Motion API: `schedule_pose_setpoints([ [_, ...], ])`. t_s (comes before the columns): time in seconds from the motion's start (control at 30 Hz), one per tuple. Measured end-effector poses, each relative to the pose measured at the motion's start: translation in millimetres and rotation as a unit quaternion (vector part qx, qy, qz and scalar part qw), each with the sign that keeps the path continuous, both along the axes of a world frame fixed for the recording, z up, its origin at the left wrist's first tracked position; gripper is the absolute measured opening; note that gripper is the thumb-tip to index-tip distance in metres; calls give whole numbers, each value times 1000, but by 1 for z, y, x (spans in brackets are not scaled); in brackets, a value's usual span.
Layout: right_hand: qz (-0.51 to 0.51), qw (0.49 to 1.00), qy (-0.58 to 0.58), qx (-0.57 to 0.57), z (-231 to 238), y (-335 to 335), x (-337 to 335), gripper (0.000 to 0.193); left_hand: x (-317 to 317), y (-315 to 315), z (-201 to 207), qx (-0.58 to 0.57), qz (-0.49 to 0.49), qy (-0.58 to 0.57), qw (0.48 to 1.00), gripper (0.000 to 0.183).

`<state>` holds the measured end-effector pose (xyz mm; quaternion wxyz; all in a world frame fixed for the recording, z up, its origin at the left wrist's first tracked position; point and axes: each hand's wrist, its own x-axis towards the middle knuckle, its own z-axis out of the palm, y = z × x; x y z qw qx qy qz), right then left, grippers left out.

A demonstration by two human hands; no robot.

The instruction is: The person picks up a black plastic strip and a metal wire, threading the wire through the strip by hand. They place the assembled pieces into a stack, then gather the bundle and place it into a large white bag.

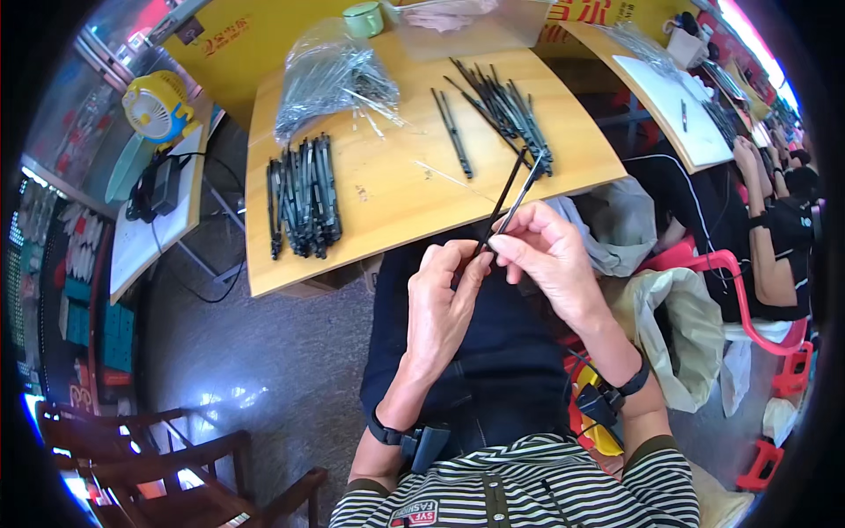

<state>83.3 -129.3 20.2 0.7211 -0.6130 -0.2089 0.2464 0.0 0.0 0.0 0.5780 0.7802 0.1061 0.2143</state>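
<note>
Two slim dark rods [503,201], lower ends hidden, were fingertip-pinched by both hands [437,292], slanted toward one o'clock.

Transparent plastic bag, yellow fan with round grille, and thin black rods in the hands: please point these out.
Transparent plastic bag [327,75], head view: crumpled middle.
Yellow fan with round grille [149,112], head view: front grille.
Thin black held rods [505,195], head view: left rod's shaft.

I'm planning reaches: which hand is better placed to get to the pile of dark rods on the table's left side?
Probably the left hand: it is nearer that pile, with the right hand farther across. Both hands are busy with thin dark rods.
</note>
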Motion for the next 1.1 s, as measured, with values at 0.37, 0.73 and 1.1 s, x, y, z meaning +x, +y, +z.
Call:
schedule_pose_setpoints([
  [0.37,-161,834,-410,-332,2,-11,28,27,17,158,19,130,263,72,954,21],
  [0.73,-147,827,-421,-342,-8,-6,31,26,26,218,3,196,253,197,927,28],
  [1.1,-140,812,-440,-356,-10,3,36,19,17,188,21,296,297,187,888,33],
])
